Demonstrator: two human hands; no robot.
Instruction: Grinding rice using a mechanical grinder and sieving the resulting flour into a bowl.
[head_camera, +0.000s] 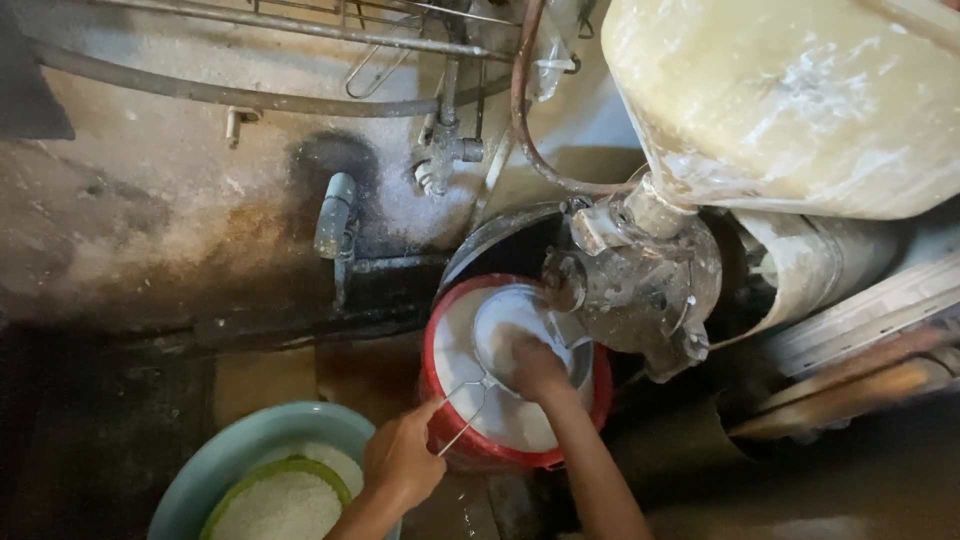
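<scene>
A red bucket (438, 405) full of white batter stands on the floor under a grinding machine's spout (565, 282). A round metal sieve (500, 330) rests over the bucket beneath the spout. My right hand (538, 365) lies inside the sieve, wet with white batter, fingers pressed into it. My left hand (400, 462) hovers at the bucket's near rim and pinches the thin wire handle (465, 420) that leads to the sieve.
A light blue basin (215, 465) at lower left holds a green strainer (290, 466) of white grains. The batter-caked grinder body (640, 285) and a large cream hopper (790, 100) fill the right. A stained wall with pipes and a tap (335, 215) lies behind.
</scene>
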